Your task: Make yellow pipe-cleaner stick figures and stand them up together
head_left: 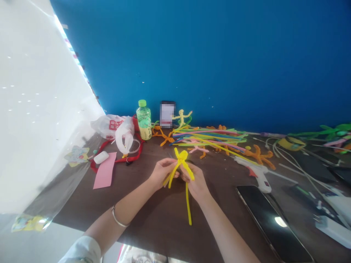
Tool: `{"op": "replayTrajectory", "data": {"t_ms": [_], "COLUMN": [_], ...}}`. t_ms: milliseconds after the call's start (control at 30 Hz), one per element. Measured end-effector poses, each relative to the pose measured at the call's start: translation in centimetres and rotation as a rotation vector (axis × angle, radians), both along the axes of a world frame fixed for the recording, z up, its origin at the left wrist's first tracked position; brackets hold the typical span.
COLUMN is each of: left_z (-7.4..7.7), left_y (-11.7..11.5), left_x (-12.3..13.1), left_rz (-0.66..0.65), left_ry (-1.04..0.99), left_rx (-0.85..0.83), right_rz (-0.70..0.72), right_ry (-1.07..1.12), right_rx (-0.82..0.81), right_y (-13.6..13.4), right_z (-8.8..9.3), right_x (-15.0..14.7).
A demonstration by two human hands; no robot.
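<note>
As hands [195, 182] hold chenille [181, 157], brown tabletop [164, 223], blue wall [208, 65]

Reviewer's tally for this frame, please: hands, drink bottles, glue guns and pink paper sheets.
Hands: 2 (left hand, right hand)
Drink bottles: 1 (green-capped bottle)
Glue guns: 1 (hot glue gun)
Pink paper sheets: 1 (pink paper sheet)
Total: 5

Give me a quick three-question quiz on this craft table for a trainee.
1. True or false: the left hand and the right hand are both holding the yellow pipe cleaner.
2. Which wrist wears the metal bangle?
3. What tool lies to the right of the hands? A: scissors. B: hot glue gun. C: stapler.

Key: 1. True. 2. Left. 3. B.
</note>
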State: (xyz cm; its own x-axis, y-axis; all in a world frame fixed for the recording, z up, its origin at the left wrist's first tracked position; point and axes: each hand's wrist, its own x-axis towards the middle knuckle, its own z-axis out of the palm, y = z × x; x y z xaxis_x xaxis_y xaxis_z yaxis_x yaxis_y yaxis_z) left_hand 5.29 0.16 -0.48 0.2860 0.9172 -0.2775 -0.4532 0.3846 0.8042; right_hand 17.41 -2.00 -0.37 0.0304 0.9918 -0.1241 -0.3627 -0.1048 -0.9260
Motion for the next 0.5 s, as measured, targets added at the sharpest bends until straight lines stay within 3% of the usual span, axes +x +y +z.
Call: {"op": "replayTrajectory", "data": {"t_ms": [133, 300, 400, 500], "left_z": [0.3, 0.6, 0.5, 0.4], "left_y": [-0.5, -1.1, -1.0, -0.7], "left_x": [0.3, 0.1, 0.1, 0.1], "left_rz": [0.082, 0.146, 0.158, 0.154], "left_ry": [0.142, 0.395, 0.416, 0.305], "left_rx": [0.202, 0.492, 0.478, 0.381], "right_rz": [-0.055, -0.187, -0.259, -0.236], "right_ry": [-0.101, -0.429, -0.564, -0.564], "right_rx": [0.054, 0.280, 0.334, 0.343], "right_y": [0.1, -0.4, -0.7, -0.9], "right_z": [-0.3, 0.2, 0.6, 0.6], "right_x": [0.3, 0.4, 0.1, -0.2]}}
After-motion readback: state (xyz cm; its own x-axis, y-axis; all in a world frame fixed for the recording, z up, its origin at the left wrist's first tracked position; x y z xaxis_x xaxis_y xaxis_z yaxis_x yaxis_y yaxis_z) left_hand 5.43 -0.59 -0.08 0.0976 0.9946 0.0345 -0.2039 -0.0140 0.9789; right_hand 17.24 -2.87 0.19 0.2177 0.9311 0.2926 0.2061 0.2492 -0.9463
